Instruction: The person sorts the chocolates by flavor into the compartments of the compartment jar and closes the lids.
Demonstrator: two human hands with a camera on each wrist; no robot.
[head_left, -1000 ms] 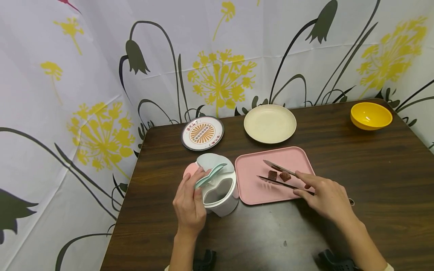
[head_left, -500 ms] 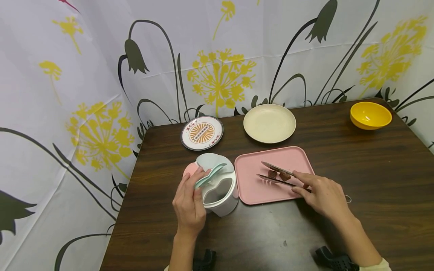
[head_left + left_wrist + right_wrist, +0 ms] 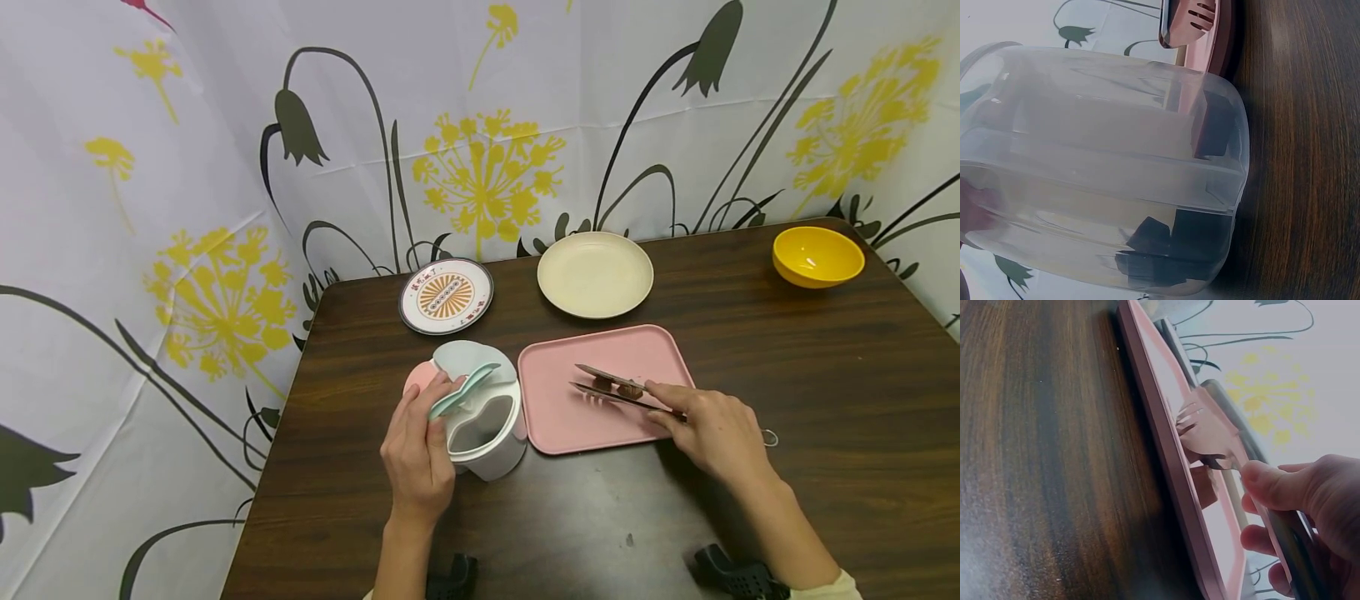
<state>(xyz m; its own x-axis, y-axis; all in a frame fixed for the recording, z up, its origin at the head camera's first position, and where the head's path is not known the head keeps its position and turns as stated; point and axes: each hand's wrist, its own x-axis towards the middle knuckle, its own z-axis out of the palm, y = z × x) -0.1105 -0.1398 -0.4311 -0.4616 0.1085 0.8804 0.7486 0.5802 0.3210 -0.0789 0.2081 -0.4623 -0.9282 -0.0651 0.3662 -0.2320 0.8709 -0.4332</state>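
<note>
The left hand [image 3: 417, 462] is wrapped around the left side of the white translucent plastic container [image 3: 486, 429], fingers curled against its wall and thumb at the rim. The forearm runs up from the near desk edge, wrist straight. The container stands upright on the dark brown wooden desk [image 3: 825, 400], just left of the pink rectangular plastic tray [image 3: 555, 417]. Its pale green flip lid [image 3: 467, 371] is tipped open above the fingers. In the left wrist view dark cubes lie at the bottom of the container.

The right hand [image 3: 716, 433] reaches in from the right of the pink tray, palm down, forearm angled toward the lower right. Thumb and fingers pinch the handles of the slotted metal tongs [image 3: 611, 387], with the thumb on the upper arm. The tong blades lie low over the pink tray and close on two small brown cubes [image 3: 617, 385] near the tray's centre.

Beyond the pink tray sit a cream round plate [image 3: 595, 273], a patterned round saucer [image 3: 447, 295] to its left, and a yellow bowl [image 3: 817, 257] far right.
</note>
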